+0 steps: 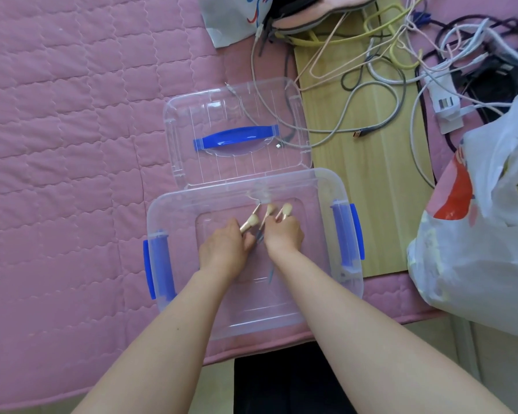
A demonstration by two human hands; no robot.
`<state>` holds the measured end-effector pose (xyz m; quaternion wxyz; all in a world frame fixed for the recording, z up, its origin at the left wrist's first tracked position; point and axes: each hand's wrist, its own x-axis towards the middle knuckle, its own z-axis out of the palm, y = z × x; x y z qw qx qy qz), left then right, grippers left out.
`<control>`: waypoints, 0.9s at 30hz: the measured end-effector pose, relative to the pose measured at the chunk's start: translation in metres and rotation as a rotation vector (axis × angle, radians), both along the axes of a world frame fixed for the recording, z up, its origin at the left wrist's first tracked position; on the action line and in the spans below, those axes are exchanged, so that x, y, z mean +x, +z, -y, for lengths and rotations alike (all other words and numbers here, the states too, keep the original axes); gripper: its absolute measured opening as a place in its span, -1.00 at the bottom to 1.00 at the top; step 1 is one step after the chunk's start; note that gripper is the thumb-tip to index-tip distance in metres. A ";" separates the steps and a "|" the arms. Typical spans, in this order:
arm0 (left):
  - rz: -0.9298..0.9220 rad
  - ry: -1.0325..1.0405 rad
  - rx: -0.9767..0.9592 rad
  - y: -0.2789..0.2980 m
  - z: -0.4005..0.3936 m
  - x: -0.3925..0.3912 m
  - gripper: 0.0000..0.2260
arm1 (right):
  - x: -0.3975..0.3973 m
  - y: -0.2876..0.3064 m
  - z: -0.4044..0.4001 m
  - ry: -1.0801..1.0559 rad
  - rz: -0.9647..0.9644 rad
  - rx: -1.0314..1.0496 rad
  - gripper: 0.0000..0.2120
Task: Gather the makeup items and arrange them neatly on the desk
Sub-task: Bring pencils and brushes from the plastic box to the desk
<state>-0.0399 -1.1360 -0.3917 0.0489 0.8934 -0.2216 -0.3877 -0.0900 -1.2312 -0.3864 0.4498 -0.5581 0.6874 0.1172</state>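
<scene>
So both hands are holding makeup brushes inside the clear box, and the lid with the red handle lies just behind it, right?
Not quite: the handle on the lid is blue, not red, as the head view shows. The rest holds: the left hand and right hand hold makeup brushes inside the clear box, with the lid just behind it.

Inside the clear storage box (320,186), the handles of the makeup brushes (253,218) were hidden under the left hand (222,249) and right hand (283,234) (only the pale tips showed). A thin blue item (271,274) below the hands was too blurred to identify. Right of the box, the white plastic bag (476,234) was cut off by the frame edge.
</scene>
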 end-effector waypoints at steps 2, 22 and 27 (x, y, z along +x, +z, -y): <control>0.026 -0.007 -0.009 -0.003 0.001 -0.002 -0.76 | -0.007 -0.001 0.004 -0.006 0.019 0.002 -0.70; 0.040 0.078 -0.056 0.055 -0.006 -0.013 -0.79 | -0.025 0.066 0.012 0.165 0.268 0.156 -0.89; 0.060 0.192 -0.234 0.110 -0.017 -0.025 -0.77 | -0.038 0.119 0.016 0.317 0.249 0.112 -0.85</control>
